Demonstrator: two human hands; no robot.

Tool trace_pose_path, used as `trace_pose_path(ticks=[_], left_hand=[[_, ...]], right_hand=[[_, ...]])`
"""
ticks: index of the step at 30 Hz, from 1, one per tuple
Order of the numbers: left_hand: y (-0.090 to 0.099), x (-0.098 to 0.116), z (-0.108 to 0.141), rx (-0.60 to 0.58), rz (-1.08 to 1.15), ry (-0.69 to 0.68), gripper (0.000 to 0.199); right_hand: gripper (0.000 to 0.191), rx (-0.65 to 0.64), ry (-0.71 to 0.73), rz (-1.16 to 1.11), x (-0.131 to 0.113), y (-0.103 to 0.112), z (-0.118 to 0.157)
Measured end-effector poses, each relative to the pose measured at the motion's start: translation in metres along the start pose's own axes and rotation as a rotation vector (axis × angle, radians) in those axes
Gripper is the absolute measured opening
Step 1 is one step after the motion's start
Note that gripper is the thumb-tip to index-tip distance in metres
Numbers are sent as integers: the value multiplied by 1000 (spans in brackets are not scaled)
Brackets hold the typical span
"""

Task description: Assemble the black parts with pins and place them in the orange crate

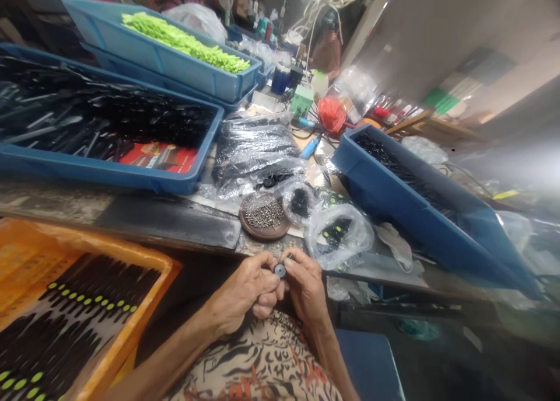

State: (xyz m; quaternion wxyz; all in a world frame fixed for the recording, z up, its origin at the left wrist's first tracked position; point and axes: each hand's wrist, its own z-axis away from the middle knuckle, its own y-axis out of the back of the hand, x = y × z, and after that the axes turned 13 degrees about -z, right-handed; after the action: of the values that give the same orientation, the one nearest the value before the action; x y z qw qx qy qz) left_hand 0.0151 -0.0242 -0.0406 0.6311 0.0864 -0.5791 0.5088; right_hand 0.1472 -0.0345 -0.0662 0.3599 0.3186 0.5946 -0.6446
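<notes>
Over my lap, my left hand [256, 287] and my right hand [305, 278] meet with fingers pinched. Between the left thumb and fingers sits a small dark round piece [280, 270] with a hole-like mark at its centre. My right fingertips press close against it and grip a small black part [289, 257], mostly covered by the fingers. Just beyond the hands, a brown round dish [262, 234] holds many small metal screws or rivets [263, 213]. Right of it stand open clear plastic bags, one with black pieces [301, 204], another with black and lime-green pieces [336, 232].
An orange crate [168, 272] at the left holds rows of black pieces with green dots. Blue bins [175, 182] of black parts and bright green pieces [184, 42] stand behind. Another blue bin [394, 188] is at the right. A person [328, 51] is farther back.
</notes>
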Motion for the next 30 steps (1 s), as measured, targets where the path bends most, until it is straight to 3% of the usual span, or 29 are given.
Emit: trace_pose_path(ticks=[7,17,23,27,30], left_hand=[[0,-1,-2,12,9,9,22],[-2,0,-1,18,-109,-36,16],[3,0,2,49,-259,-142,13],[7,-1,3,142,-278,-195,13],[10,0,4,210,-261,-242,14]], right_hand=[[12,26,43,-61,4,-2,1],[21,-37,41,54,1,3,0],[23,-5,54,401,-27,-1,-2],[19,90,217,640,-52,-6,-15],[13,66,357,852,-59,-14,-27]])
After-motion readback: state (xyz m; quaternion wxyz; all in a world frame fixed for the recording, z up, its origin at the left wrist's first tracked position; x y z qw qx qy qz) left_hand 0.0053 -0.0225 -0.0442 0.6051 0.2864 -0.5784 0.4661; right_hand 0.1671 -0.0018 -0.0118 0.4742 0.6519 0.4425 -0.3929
